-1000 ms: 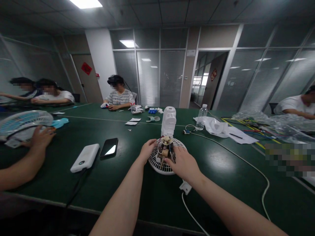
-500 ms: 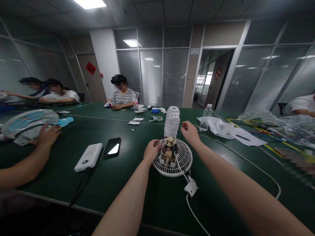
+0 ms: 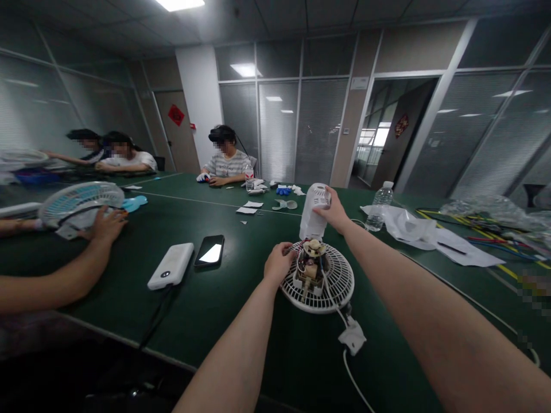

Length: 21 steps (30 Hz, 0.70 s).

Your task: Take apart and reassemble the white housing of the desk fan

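Observation:
A white fan grille point(image 3: 342, 287) lies flat on the green table before me, with the bared fan motor point(image 3: 310, 268) and its wires on top. My left hand point(image 3: 279, 263) is closed at the grille's left rim, fingers bent around the edge beside the wires. Just behind the motor stands a white slotted plastic housing point(image 3: 310, 215), roughly upright. My right hand point(image 3: 336, 211) grips this housing near its top from the right, thumb on the near side. A cord runs from the motor to a small white plastic piece point(image 3: 353, 336) at the grille's front right.
A white power bank point(image 3: 171, 265) and a phone point(image 3: 209, 250) lie to the left. Farther left, another person's hand point(image 3: 107, 225) rests by a second fan point(image 3: 81, 203). On the right stand a water bottle point(image 3: 380, 206), papers point(image 3: 462, 246) and coloured cables.
My right hand has moved from beside the housing onto its upper part and taken hold. My left hand stays at the grille rim. The whole view has shifted, so things appear farther right.

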Motion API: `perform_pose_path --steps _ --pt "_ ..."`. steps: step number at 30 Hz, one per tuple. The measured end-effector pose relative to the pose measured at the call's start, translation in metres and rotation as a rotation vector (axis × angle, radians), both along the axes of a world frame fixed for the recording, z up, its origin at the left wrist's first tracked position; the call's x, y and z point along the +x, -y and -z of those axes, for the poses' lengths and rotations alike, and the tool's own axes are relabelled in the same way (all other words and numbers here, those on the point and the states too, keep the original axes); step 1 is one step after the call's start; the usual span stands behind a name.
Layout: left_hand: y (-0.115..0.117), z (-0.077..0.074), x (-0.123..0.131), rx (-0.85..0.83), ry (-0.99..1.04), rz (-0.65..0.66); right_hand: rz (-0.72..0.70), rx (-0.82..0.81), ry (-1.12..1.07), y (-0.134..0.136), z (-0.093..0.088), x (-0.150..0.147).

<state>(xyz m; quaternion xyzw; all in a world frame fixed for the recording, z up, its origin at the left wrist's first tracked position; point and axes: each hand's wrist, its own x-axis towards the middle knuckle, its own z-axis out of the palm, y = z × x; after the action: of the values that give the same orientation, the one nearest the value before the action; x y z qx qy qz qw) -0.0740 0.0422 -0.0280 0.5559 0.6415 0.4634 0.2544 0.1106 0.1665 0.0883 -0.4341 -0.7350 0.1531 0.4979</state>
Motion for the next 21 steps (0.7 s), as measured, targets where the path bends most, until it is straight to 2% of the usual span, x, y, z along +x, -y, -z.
perform_pose_path --steps 7,11,14,17,21 --pt "0.001 -0.001 0.0 0.004 0.004 0.003 0.107 0.1 -0.139 0.011 -0.02 0.002" --pt "0.002 -0.001 0.0 0.013 -0.004 0.004 0.086 0.013 -0.266 0.04 -0.021 0.012" --pt "0.004 -0.003 0.001 0.03 -0.014 0.005 0.027 -0.151 -0.414 0.077 -0.002 0.028" --pt "0.005 -0.007 0.005 0.059 -0.026 0.004 -0.05 -0.347 -0.588 0.115 0.031 0.043" --pt "0.009 -0.011 0.013 0.096 -0.05 0.023 -0.145 -0.49 -0.833 0.146 0.068 0.056"
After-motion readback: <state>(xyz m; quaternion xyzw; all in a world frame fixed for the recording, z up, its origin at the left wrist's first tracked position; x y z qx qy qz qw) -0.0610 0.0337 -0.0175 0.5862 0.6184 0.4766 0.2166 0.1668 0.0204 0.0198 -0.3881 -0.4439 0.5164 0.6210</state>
